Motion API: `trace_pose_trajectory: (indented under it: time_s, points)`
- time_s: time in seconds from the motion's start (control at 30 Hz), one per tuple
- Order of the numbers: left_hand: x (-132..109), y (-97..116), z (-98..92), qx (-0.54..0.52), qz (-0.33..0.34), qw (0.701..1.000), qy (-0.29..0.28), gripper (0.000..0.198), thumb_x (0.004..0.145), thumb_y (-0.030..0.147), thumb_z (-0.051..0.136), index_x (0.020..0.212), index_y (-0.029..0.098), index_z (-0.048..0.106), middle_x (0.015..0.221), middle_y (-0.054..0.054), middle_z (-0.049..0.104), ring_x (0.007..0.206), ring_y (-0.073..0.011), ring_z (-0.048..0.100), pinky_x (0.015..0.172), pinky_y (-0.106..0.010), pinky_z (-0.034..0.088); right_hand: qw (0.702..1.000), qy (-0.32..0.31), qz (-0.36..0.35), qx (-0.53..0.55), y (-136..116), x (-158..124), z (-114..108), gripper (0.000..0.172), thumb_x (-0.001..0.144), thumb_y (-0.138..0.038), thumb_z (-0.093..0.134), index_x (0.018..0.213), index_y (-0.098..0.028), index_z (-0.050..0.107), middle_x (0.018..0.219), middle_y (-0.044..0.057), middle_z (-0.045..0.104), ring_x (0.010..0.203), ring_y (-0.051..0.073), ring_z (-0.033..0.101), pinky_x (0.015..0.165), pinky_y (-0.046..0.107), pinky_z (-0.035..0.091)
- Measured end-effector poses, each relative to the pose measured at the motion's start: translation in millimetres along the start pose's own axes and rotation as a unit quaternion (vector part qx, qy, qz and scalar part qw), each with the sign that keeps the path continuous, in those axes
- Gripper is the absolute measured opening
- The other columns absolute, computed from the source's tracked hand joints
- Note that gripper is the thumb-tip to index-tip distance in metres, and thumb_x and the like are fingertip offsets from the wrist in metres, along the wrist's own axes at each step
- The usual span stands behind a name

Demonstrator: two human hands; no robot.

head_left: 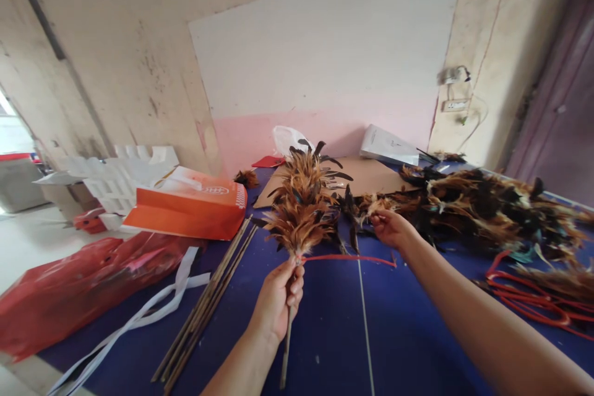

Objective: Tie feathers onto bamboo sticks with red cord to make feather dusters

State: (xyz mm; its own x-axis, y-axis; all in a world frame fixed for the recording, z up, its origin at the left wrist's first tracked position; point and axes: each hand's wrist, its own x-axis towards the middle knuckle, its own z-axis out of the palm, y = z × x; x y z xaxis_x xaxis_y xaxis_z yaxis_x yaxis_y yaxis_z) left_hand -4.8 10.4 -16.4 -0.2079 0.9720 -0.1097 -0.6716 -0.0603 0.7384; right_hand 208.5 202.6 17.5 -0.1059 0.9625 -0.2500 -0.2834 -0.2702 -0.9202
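Note:
A feather duster (301, 210) with brown and black feathers stands up from my left hand (282, 297), whose fingers wrap round its thin stick just under the lowest feathers. A red plastic strip (352, 258) runs from the top of that grip to the right over the blue table. My right hand (392, 228) pinches the pale quill end of a small feather bunch (378, 205), to the right of the duster. Beyond it lies a large pile of loose brown and black feathers (487, 204).
Several thin sticks (208, 303) and white straps (171, 297) lie on the blue table (334, 346), left of my hands. Farther left are an orange bag (185, 213) and a red plastic bag (93, 278). Coiled red strip (529, 297) lies right; cardboard (371, 176) lies behind.

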Motion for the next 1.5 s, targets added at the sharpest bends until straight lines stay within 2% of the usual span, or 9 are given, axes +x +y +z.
trace_pose_trajectory:
  time_s: [0.17,0.33,0.43,0.53,0.73,0.87,1.1,1.27,1.5]
  points:
    - [-2,-4,3.1,0.011,0.017,1.000,-0.005,0.016,0.072,0.024,0.066,0.075,0.009,0.061,0.062,0.001,0.054,0.037,0.0012,0.034,0.031,-0.010,0.022,0.997,-0.054,-0.023,0.042,6,-59,1,0.006,0.078,-0.013,0.055,0.072,-0.015,0.055,0.057,0.000,0.057,0.049,0.009,0.053,0.039,0.016,0.040]
    - [-3,-9,5.3,0.041,0.040,0.998,0.021,0.021,0.069,0.028,0.069,0.076,0.010,0.062,0.065,-0.003,0.059,0.042,-0.0016,0.041,0.033,-0.011,0.024,0.978,-0.147,-0.104,0.109,10,-113,16,0.021,0.060,-0.016,0.072,0.064,-0.017,0.052,0.058,-0.003,0.058,0.051,0.009,0.055,0.044,0.018,0.042]
    - [-4,-10,6.2,0.051,0.045,0.997,0.027,0.023,0.070,0.031,0.068,0.078,0.010,0.063,0.067,-0.005,0.062,0.043,-0.0028,0.043,0.034,-0.012,0.025,0.967,-0.150,-0.173,0.108,10,-131,29,0.025,0.055,-0.016,0.076,0.063,-0.016,0.052,0.060,-0.004,0.060,0.051,0.007,0.052,0.048,0.018,0.043]
    - [-4,-10,6.5,0.052,0.046,0.997,0.027,0.023,0.070,0.031,0.068,0.077,0.010,0.062,0.067,-0.005,0.062,0.043,-0.0029,0.043,0.034,-0.013,0.025,0.967,-0.136,-0.165,0.136,12,-130,34,0.024,0.056,-0.014,0.074,0.069,-0.018,0.054,0.061,-0.004,0.059,0.050,0.007,0.052,0.048,0.018,0.042]
    - [-4,-5,4.4,0.035,0.044,0.998,0.021,0.021,0.070,0.029,0.068,0.077,0.011,0.062,0.066,-0.003,0.062,0.040,-0.0010,0.039,0.032,-0.012,0.022,0.978,-0.139,0.020,0.154,10,-99,11,0.010,0.063,-0.008,0.060,0.066,-0.016,0.055,0.053,0.000,0.056,0.046,0.010,0.052,0.046,0.022,0.045]
    - [-5,-4,4.4,0.035,0.041,0.998,0.012,0.021,0.070,0.030,0.067,0.075,0.010,0.062,0.066,-0.002,0.061,0.038,0.0002,0.037,0.032,-0.012,0.021,0.965,-0.195,-0.035,0.172,-7,-104,3,0.012,0.063,-0.009,0.062,0.061,-0.017,0.053,0.049,-0.003,0.053,0.044,0.009,0.049,0.045,0.023,0.044]
    - [-11,-4,12.1,0.058,0.026,0.998,0.020,0.024,0.069,0.031,0.068,0.075,0.010,0.060,0.063,-0.002,0.061,0.036,-0.0002,0.035,0.032,-0.013,0.018,0.960,-0.221,-0.146,0.094,-24,-163,23,0.010,0.058,-0.014,0.071,0.064,-0.017,0.063,0.060,0.000,0.062,0.053,0.011,0.055,0.052,0.023,0.046]
    - [-16,-7,17.7,0.071,0.029,0.997,-0.003,0.025,0.069,0.035,0.068,0.072,0.011,0.060,0.052,0.002,0.054,0.035,-0.0004,0.033,0.033,-0.014,0.016,0.942,-0.250,-0.221,-0.015,-6,-185,43,0.018,0.061,-0.019,0.071,0.078,-0.017,0.069,0.078,0.003,0.068,0.072,0.015,0.061,0.073,0.028,0.048]
    - [-20,-12,24.5,0.121,0.058,0.990,-0.036,0.027,0.070,0.037,0.065,0.069,0.010,0.060,0.060,-0.002,0.060,0.033,-0.0010,0.035,0.032,-0.016,0.014,0.964,-0.207,-0.166,-0.014,35,-160,64,0.012,0.058,-0.020,0.068,0.068,-0.015,0.063,0.069,0.002,0.067,0.067,0.014,0.060,0.075,0.029,0.046]
